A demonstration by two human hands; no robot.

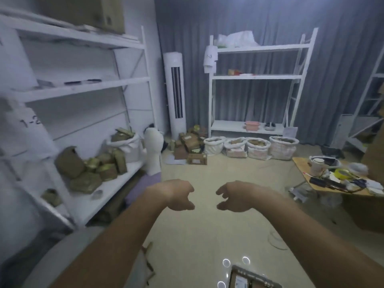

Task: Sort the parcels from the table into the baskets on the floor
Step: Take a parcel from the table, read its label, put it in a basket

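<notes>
Grey curtains back a shelf [257, 80]; four sacks [249, 147] line the floor below (parcels inside). Left hand [176, 195] and right hand [234, 197] hang loosely curled, grasping nothing.

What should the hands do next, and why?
Probably reach for a parcel. Both the left hand and right hand hang loosely curled and hold nothing, while the sacks on the floor ahead are already open.

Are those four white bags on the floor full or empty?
Full, or nearly: the four white woven bags stand open, with brown parcels showing at their rolled rims.
</notes>
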